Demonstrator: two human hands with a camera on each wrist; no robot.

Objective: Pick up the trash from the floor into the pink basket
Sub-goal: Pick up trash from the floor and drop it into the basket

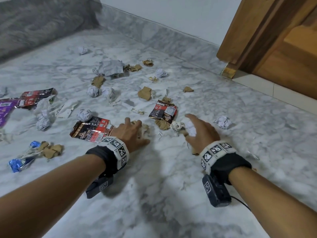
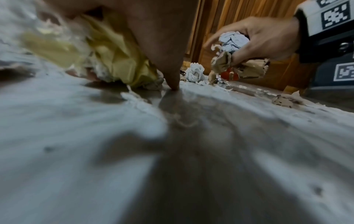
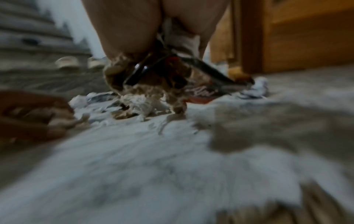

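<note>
Trash lies scattered over the marble floor (image 1: 154,186). My left hand (image 1: 135,134) is down on the floor, fingers curled over a wad of brown paper scraps (image 1: 145,128); in the left wrist view the thumb tip touches the floor beside the yellowish-brown paper wad (image 2: 118,60). My right hand (image 1: 195,128) hovers just above the floor and grips a white crumpled paper ball (image 1: 191,128) together with brown scraps. The left wrist view shows that white crumpled paper ball (image 2: 232,40) and brown paper (image 2: 249,68) in the right hand (image 2: 264,36). The pink basket is out of view.
Red-black snack wrappers (image 1: 91,130) (image 1: 163,111) lie beside the hands. White paper balls (image 1: 222,121) (image 1: 84,115), a blue foil wrapper (image 1: 22,160) and a purple wrapper (image 1: 5,109) lie around. A wooden door (image 1: 274,40) stands at right, grey fabric (image 1: 42,23) at back left.
</note>
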